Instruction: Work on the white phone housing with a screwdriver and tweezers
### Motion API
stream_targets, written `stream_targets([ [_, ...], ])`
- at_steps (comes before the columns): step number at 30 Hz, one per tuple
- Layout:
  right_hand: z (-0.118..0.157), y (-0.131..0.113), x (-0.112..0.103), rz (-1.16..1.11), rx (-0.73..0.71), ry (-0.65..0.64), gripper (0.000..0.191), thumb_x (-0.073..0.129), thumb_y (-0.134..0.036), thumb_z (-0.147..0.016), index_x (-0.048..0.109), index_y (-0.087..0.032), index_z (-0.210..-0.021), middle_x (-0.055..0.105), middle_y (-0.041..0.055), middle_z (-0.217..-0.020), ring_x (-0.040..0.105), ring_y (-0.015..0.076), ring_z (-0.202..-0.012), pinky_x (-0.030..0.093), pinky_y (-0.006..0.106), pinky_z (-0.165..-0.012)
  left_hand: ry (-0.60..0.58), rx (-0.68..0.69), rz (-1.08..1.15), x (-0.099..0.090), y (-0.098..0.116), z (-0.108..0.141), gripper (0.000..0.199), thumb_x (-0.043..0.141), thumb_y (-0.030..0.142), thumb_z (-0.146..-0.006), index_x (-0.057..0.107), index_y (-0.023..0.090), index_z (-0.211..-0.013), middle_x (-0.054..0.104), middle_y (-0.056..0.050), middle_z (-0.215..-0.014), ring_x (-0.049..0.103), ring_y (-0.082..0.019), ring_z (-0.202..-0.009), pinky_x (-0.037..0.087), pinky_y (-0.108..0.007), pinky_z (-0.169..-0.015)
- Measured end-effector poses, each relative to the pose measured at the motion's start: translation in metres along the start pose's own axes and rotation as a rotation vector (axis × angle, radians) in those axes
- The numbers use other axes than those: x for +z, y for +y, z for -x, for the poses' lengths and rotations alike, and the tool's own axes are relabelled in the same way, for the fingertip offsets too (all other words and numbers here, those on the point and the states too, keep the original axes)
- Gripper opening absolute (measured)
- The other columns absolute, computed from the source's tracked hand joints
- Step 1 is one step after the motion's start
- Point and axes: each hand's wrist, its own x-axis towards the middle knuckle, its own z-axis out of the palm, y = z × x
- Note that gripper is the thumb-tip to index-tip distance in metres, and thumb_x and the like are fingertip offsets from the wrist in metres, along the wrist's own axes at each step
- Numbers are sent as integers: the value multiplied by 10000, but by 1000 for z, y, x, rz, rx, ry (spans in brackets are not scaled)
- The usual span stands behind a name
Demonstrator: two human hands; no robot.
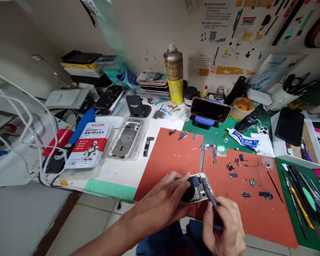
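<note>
My left hand (168, 193) is closed around an opened phone housing (206, 181), held tilted above the front edge of the orange mat (173, 153). Silver parts and a dark area show inside its frame; the hand covers the rest. My right hand (225, 225) grips a slim tool with a knurled metal handle (211, 197), its far end against the inside of the housing near the right edge. The tip is too small to make out. Loose phone parts (233, 175) and a small green-lidded box (221, 150) lie on the mats beyond my hands.
A phone back shell (125, 138) and a battery box (89, 145) lie at left. At the back stand a spray can (174, 74) and a propped phone (210, 109). A glue tube (242, 138), white box (298, 156) and several tools (300, 202) are at right.
</note>
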Motion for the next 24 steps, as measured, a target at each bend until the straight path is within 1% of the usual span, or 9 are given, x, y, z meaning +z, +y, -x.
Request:
stream_targets([
  [4, 0, -1, 0, 4, 19, 11, 373, 795, 93, -826, 637, -103, -1102, 692, 108, -958, 645, 176, -823, 571, 330, -668, 0, -11, -1, 0, 0, 0, 486, 758, 228, -1014, 469, 216, -1405, 664, -172, -1459, 664, -315, -1190, 670, -523, -976],
  [9, 0, -1, 4, -2, 44, 48, 426, 809, 85, -817, 639, -130, -1143, 689, 79, -931, 660, 173, -788, 576, 324, -654, 3, 7, -26, 2, 0, 0, 498, 745, 250, -1026, 444, 193, -1418, 665, -182, -1443, 656, -321, -1176, 670, -533, -977],
  [12, -1, -2, 4, -8, 64, 46, 424, 790, 90, -830, 633, -125, -1161, 696, 99, -965, 681, 190, -832, 597, 344, -676, 0, 5, -26, 2, 0, 0, 498, 751, 230, -1016, 448, 187, -1408, 666, -183, -1440, 655, -320, -1176, 670, -532, -977],
  [14, -1, -3, 4, -17, 67, 46, 437, 806, 88, -823, 627, -112, -1168, 697, 98, -944, 668, 182, -816, 591, 339, -663, 5, 0, -24, 2, 0, 0, 506, 764, 221, -1006, 458, 192, -1409, 667, -181, -1442, 660, -316, -1177, 671, -521, -974],
  [16, -1, -3, 4, -22, 69, 58, 456, 805, 116, -805, 622, -111, -1156, 693, 82, -912, 645, 163, -781, 570, 319, -643, 15, -1, -12, 2, 0, 0, 502, 774, 223, -999, 473, 204, -1400, 671, -172, -1444, 665, -308, -1177, 670, -507, -978],
  [19, 0, -5, 5, -28, 85, 80, 461, 787, 138, -801, 621, -135, -1132, 697, 68, -921, 655, 159, -790, 569, 312, -652, 22, 0, -6, 1, 0, 1, 503, 779, 216, -991, 478, 207, -1394, 679, -166, -1433, 669, -306, -1173, 671, -506, -981],
  [24, 1, -9, 7, -43, 178, 121, 398, 777, 122, -825, 623, -158, -1063, 706, 55, -910, 659, 149, -777, 562, 303, -657, 20, 12, -43, 3, 0, 1, 488, 769, 248, -1007, 475, 191, -1392, 677, -181, -1449, 672, -323, -1184, 670, -527, -987],
])
